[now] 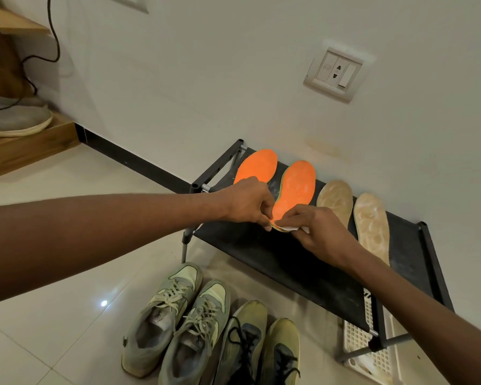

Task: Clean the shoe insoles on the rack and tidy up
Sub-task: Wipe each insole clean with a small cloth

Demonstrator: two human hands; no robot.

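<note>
Head view: left hand (247,202) pinches the heel of the second orange insole (296,190) on the black rack (289,262). Right hand (321,232) grips a white wipe (290,228) against it. Shoes (203,329) stand on the tiled floor (67,343).

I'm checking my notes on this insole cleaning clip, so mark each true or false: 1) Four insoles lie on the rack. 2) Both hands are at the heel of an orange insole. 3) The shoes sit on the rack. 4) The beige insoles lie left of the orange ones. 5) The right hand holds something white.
1) True: two orange insoles and two beige insoles lie on the rack.
2) True: the left hand and right hand meet there.
3) False: the shoes stand on the floor in front.
4) False: they lie to the right.
5) True: a white wipe shows at its fingers.
</note>
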